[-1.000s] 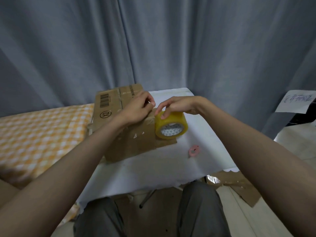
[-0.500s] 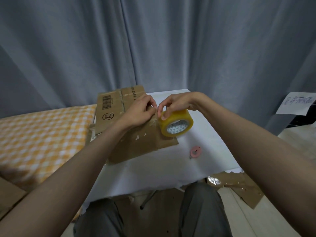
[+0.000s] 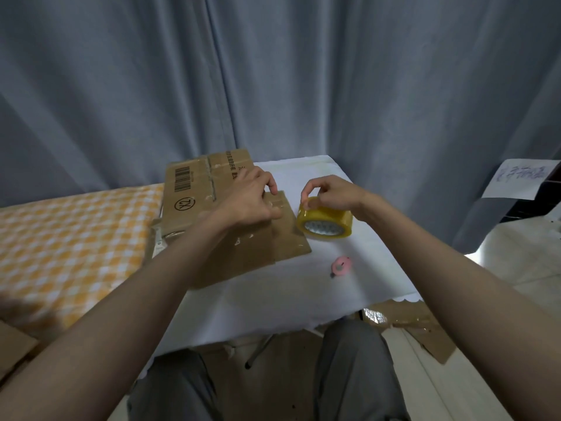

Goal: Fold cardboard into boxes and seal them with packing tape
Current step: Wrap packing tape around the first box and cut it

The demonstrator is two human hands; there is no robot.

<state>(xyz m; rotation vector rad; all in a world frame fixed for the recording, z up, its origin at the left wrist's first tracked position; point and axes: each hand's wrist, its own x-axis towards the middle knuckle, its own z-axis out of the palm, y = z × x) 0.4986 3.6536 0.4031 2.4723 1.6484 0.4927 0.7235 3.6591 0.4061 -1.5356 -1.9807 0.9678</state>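
Note:
A flattened brown cardboard box [image 3: 194, 189] with a barcode lies on the white table [image 3: 303, 299], one flap stretching toward me. My left hand [image 3: 252, 196] rests on the cardboard near its right edge, fingers curled and pressing down; whether it pinches a tape end is unclear. A yellowish roll of packing tape [image 3: 326, 221] stands on its edge to the right of the cardboard. My right hand [image 3: 331, 194] grips the top of the roll with thumb and fingers. The two hands are apart, with a gap between them.
A small pink tape cutter [image 3: 341, 265] lies on the white cloth nearer to me. An orange checked surface [image 3: 66, 238] lies to the left. Cardboard scraps [image 3: 419, 323] lie on the floor at right. Grey curtain [image 3: 273, 86] hangs behind. My knees are under the table edge.
My right hand has moved the tape roll to the right, away from my left hand, which stays on the cardboard. The camera view has shifted slightly.

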